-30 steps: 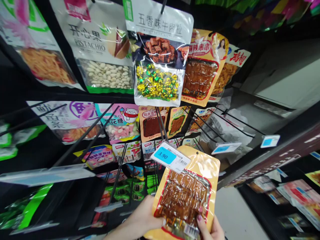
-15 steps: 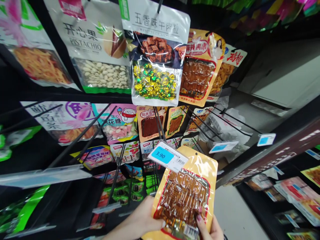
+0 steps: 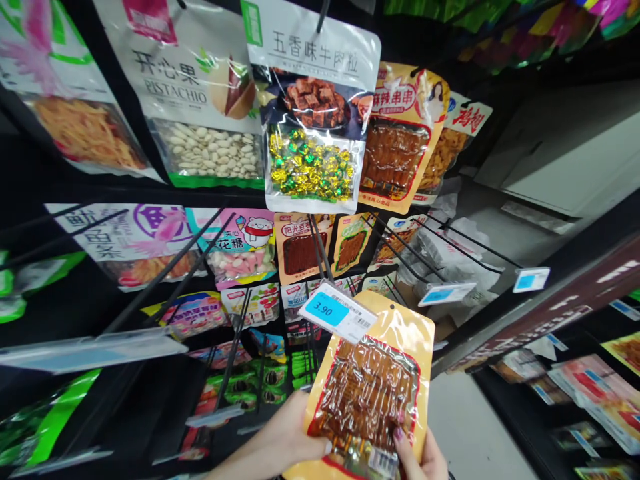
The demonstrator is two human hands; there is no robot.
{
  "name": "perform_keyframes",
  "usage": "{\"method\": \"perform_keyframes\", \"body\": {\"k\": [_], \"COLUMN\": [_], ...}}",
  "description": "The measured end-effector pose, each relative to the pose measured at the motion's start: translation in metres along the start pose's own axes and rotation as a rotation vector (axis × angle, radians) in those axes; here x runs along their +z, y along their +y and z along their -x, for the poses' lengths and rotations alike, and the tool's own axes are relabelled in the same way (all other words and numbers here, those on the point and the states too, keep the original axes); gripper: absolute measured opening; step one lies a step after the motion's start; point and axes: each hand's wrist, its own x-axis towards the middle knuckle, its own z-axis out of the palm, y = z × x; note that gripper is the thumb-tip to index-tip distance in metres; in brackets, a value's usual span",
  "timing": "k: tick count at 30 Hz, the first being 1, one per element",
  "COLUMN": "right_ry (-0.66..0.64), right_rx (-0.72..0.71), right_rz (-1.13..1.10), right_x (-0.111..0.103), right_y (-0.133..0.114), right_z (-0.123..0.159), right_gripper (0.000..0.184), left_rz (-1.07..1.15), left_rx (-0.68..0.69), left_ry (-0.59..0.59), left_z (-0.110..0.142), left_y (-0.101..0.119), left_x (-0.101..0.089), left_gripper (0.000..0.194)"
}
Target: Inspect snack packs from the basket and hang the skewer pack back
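Note:
Both hands hold a yellow snack packet (image 3: 373,390) with brown strips showing through its clear window, low in the middle of the view. My left hand (image 3: 287,437) grips its lower left edge, thumb on the front. My right hand (image 3: 417,457) grips the lower right corner, fingers on the front. The packet's top, with its hanging hole, sits just behind a price tag reading 3.90 (image 3: 336,311) at the tip of a black hook (image 3: 320,250).
Black peg hooks stick out toward me from a dark display wall. Bags hang above: pistachios (image 3: 200,100), a beef-cube and candy bag (image 3: 315,113), an orange spicy-strip bag (image 3: 400,137). More price tags (image 3: 447,293) sit on hooks at right. A dark shelf edge (image 3: 540,313) runs along the right.
The packet and both hands have stayed almost still; the view has only drifted slightly.

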Motion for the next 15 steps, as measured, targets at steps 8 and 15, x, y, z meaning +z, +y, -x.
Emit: {"method": "perform_keyframes", "body": {"k": [8,15], "right_ry": [0.0,-0.021], "right_rx": [-0.01,-0.015], "right_rz": [-0.006,0.041], "right_x": [0.0,-0.006], "right_y": [0.002,0.007], "right_z": [0.0,-0.004], "right_gripper": [0.055,0.057], "left_rz": [0.105,0.103], "left_rx": [-0.022,0.017], "left_ry": [-0.039,-0.008], "left_z": [0.003,0.002], "left_y": [0.005,0.014], "left_x": [0.002,0.003], "left_gripper": [0.028,0.018]}}
